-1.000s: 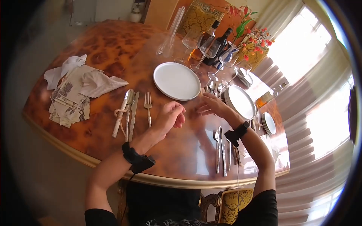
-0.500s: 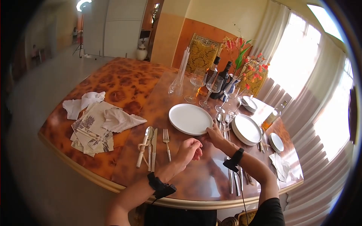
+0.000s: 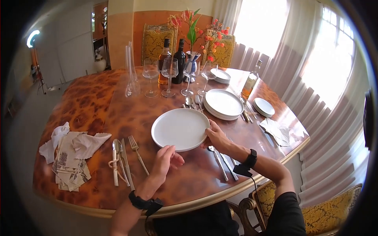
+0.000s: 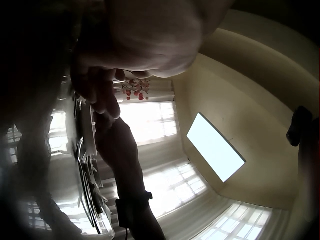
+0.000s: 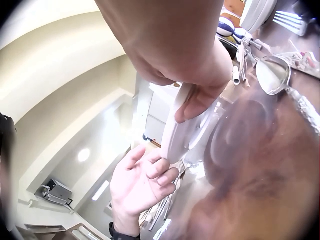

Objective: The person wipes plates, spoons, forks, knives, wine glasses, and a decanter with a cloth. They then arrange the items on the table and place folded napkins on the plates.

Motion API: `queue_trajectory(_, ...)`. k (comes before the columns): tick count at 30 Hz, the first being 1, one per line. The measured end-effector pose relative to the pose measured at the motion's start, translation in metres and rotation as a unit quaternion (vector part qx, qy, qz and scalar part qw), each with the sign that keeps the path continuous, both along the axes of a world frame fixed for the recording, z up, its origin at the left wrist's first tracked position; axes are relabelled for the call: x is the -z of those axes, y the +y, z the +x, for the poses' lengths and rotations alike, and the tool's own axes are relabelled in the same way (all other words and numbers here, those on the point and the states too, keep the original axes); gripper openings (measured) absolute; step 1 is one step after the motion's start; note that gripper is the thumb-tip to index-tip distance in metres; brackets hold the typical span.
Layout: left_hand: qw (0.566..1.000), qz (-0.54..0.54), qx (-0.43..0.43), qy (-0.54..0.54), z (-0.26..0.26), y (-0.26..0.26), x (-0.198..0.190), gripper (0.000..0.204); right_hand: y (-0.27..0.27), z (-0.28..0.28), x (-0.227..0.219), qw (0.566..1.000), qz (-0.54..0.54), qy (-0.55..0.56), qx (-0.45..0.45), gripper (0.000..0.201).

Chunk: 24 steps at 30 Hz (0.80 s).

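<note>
My right hand (image 3: 217, 138) pinches the right rim of a white plate (image 3: 180, 129), thumb on top. In the right wrist view the plate (image 5: 175, 132) is seen nearly edge-on, raised off the table, with the right hand (image 5: 182, 47) on its rim. At the plate's front edge is my left hand (image 3: 164, 162), fingers loosely bent; in the right wrist view the left hand's fingertips (image 5: 162, 172) are close to the rim, contact unclear. A fork (image 3: 138, 153), knife and tied cutlery lie left of the plate. The left wrist view is dark, the left hand (image 4: 155, 37) at its top.
Stacked plates (image 3: 223, 103), stemmed glasses (image 3: 169, 69), bottles (image 3: 180, 63) and a glass decanter (image 3: 132, 84) stand farther back. Napkins and printed papers (image 3: 73, 161) lie left. More cutlery (image 3: 218, 163) is near the right forearm, and a cloth (image 3: 277, 131) lies on the right.
My right hand has taken hold of the plate's right rim, and the plate has come nearer the table's front edge. The left hand has moved to the plate's front edge. The head view has turned.
</note>
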<state>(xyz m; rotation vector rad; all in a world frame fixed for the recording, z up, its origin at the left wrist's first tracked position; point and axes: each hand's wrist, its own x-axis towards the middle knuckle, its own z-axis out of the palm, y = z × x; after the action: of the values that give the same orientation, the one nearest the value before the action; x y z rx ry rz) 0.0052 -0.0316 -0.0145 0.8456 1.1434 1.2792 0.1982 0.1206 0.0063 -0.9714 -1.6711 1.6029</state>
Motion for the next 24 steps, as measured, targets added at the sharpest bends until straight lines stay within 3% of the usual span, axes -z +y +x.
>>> queue_trajectory(4,0.999,0.033,0.006,0.044,0.0,0.003,0.006,0.03,-0.002,0.028,-0.011,0.999,-0.02,0.032,0.019,0.052)
queue_trajectory(8,0.999,0.007,-0.037,0.025,-0.001,0.002,-0.001,0.04,-0.012,0.045,-0.02,0.997,-0.048,0.054,0.025,0.055)
queue_trajectory(11,0.999,0.008,-0.005,-0.042,-0.001,0.004,-0.001,0.051,-0.023,0.052,-0.015,0.998,-0.046,0.046,0.005,0.056)
queue_trajectory(16,0.999,0.027,-0.005,-0.021,-0.002,0.003,0.004,0.05,-0.033,0.06,-0.012,0.994,-0.096,0.055,0.015,0.058)
queue_trajectory(18,0.996,0.045,0.031,-0.069,-0.005,0.002,0.003,0.052,-0.022,0.069,-0.016,0.989,-0.115,0.091,-0.006,0.05)
queue_trajectory(22,0.998,0.045,-0.006,-0.032,-0.003,-0.006,-0.012,0.046,0.028,0.101,-0.015,0.984,-0.098,0.124,0.079,0.034)
queue_trajectory(24,0.998,0.051,-0.005,-0.045,-0.006,-0.002,-0.005,0.042,0.056,0.116,-0.01,0.987,-0.02,0.106,0.117,0.021)
